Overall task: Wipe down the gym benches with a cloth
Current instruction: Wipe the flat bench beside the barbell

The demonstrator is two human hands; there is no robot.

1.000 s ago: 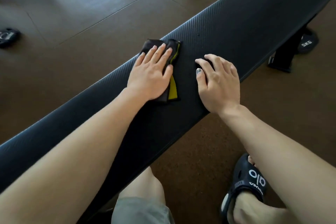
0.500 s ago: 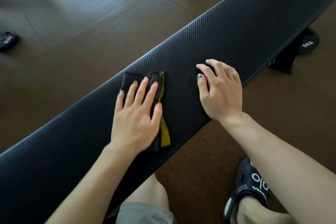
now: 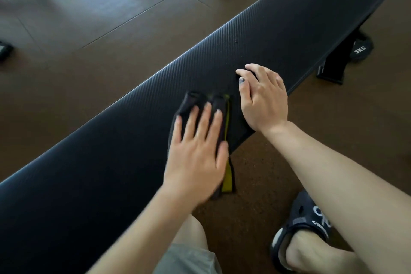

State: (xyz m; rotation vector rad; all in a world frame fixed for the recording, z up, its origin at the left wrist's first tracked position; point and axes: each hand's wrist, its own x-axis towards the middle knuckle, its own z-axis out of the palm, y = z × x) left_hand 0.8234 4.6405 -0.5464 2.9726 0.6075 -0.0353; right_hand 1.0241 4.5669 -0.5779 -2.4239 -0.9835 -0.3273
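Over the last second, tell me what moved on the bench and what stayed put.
The left hand, flat on the cloth, slid it across the bench from the far edge toward the near edge; the cloth's yellow-trimmed end now hangs over that edge. Nothing was picked up or let go. The right hand kept resting on the bench in the same spot.

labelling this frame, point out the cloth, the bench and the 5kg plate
cloth [image 3: 195, 101]: head view, dark far end.
bench [image 3: 289, 22]: head view, bare pad top.
5kg plate [image 3: 361, 50]: head view, printed face.
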